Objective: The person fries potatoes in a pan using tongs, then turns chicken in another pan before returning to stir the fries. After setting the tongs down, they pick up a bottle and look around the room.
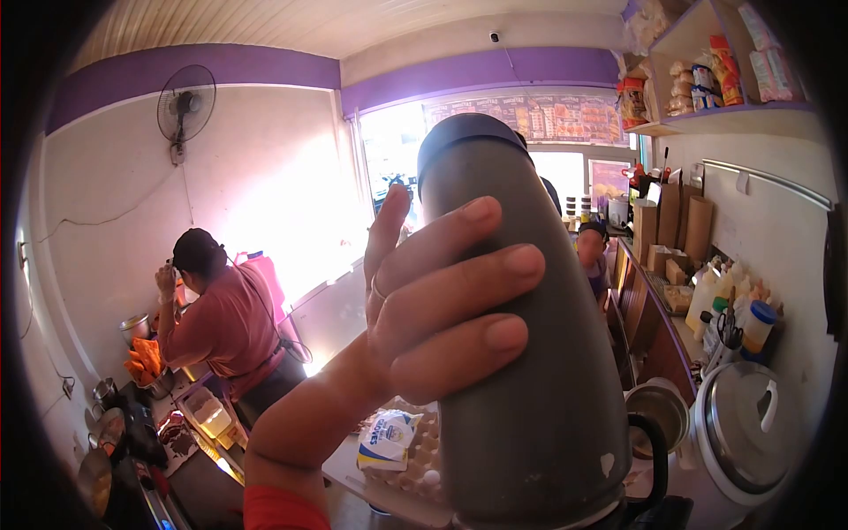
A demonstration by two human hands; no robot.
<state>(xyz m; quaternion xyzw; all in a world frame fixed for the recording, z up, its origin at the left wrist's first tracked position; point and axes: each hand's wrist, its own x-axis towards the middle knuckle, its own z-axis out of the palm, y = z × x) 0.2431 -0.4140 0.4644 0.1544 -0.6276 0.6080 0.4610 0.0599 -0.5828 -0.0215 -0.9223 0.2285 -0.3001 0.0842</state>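
Observation:
Close in front of me stands a tall dark grey flask (530, 380), tilted, with a darker rounded band at its upper end. A black handle (655, 464) curves out low on its right side, and a chipped light spot shows near the lower end. My left hand (450, 300) is closed around its left side. Several fingers lie across the near face, one digit points upward at the left, and the rest of the grip is hidden. A ring is on one finger. My right hand is not visible. Behind the flask, a box of gloves (389, 440) lies on egg trays (426, 455).
A person in a red shirt (225, 327) works at the left counter, near orange food (146, 358). Another person (594, 252) is behind the flask. At right are a lidded white container (751, 433), a metal pot (658, 411) and a counter with bottles (707, 291).

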